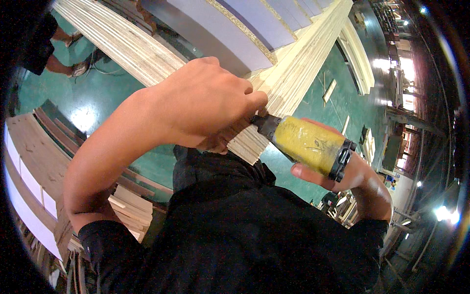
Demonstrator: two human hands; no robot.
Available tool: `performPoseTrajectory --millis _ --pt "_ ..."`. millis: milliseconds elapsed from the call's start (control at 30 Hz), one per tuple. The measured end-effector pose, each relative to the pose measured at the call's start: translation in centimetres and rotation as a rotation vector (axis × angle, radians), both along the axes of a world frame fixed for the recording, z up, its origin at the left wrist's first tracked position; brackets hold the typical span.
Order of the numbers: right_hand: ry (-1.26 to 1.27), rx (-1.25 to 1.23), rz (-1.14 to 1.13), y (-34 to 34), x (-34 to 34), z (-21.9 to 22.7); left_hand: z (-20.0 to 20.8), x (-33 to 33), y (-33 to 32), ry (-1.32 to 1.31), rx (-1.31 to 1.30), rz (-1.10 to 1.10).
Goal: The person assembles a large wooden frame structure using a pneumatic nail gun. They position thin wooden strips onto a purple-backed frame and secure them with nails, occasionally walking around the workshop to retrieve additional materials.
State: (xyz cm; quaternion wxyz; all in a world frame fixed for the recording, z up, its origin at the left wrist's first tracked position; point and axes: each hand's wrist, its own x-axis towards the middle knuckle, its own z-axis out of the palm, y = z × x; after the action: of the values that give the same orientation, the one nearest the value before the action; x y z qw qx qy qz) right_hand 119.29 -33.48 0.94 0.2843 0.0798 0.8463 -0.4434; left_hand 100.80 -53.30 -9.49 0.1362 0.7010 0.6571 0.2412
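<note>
My left hand [208,105] is closed, its knuckles up and fingers curled over the near corner of a layered wooden frame [296,73]. The fingertips are partly hidden below the hand. In my right hand [353,177] is a yellow air nail gun [308,144], worn and scuffed, with a dark nose and a black end cap. My right thumb lies along its near side; the other fingers are mostly behind the tool. The gun's nose points left at the frame's corner, right beside my left fingers. Whether it touches the wood is hidden.
Pale purple panels [196,24] with chipboard edges stand beyond the corner. A long stack of layered strips [117,41] runs to the upper left. Another person's legs [61,63] show there. Boards [36,152] lie at lower left, and timber [357,59] rests on the green floor [342,103].
</note>
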Motion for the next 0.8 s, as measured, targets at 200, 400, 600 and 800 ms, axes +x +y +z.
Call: performPoseTrajectory --millis 200,400,600,800 --pt "-0.082 0.074 -0.147 3.7 3.9 -0.2 -0.2 0.2 -0.2 0.009 -0.01 0.005" --pt "0.173 -0.009 -0.224 6.7 10.7 -5.4 0.3 0.6 -0.3 0.021 -0.064 -0.024" --pt "0.258 0.059 -0.172 3.5 10.5 -5.8 0.4 0.9 -0.4 0.038 -0.095 -0.022" --pt "0.397 0.191 -0.07 2.7 9.3 -5.4 0.3 1.2 -0.5 -0.014 -0.098 0.022"
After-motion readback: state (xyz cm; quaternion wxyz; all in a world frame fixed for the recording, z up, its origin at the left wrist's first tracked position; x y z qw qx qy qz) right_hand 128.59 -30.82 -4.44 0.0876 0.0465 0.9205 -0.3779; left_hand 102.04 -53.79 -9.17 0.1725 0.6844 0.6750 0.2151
